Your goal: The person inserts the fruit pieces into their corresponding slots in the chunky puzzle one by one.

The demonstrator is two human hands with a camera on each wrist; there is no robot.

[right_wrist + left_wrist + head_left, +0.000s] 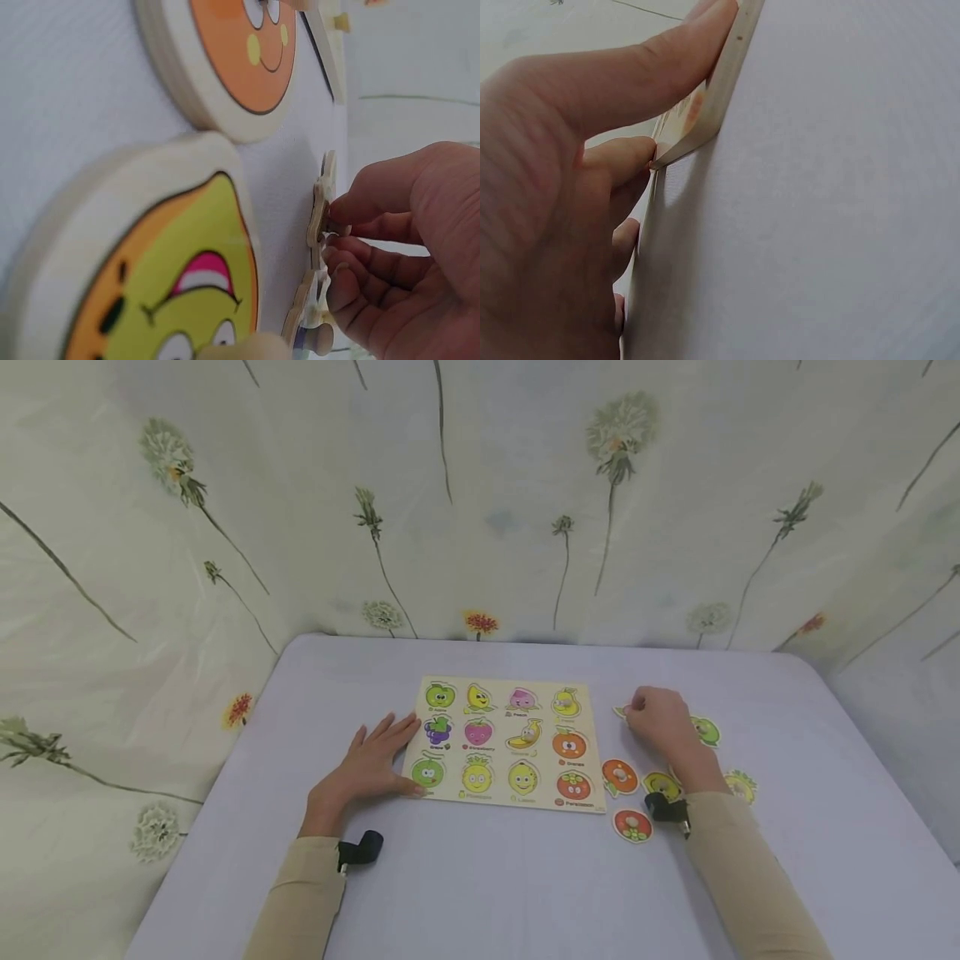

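Observation:
A wooden fruit puzzle board (501, 768) lies on the table. My left hand (372, 760) rests at its left edge, fingers fairly straight and spread along the side, the thumb (645, 82) on the near left corner. To the right of the board my right hand (663, 722) pinches the small knob of a wooden puzzle piece (320, 214) between thumb and fingertips. That piece is seen almost edge-on in the right wrist view and mostly covered by the hand in the head view; I cannot tell which fruit it shows. Knobs show on the banana (527, 735) and pear (567, 702) in the board.
Loose knobbed pieces lie around my right hand: an orange (620, 776), a lemon (202, 270), a red persimmon (633, 827), a green fruit (705, 732) and a pineapple (741, 786). A white cloth covers the table (487, 893); a flower-patterned curtain (495, 560) hangs behind.

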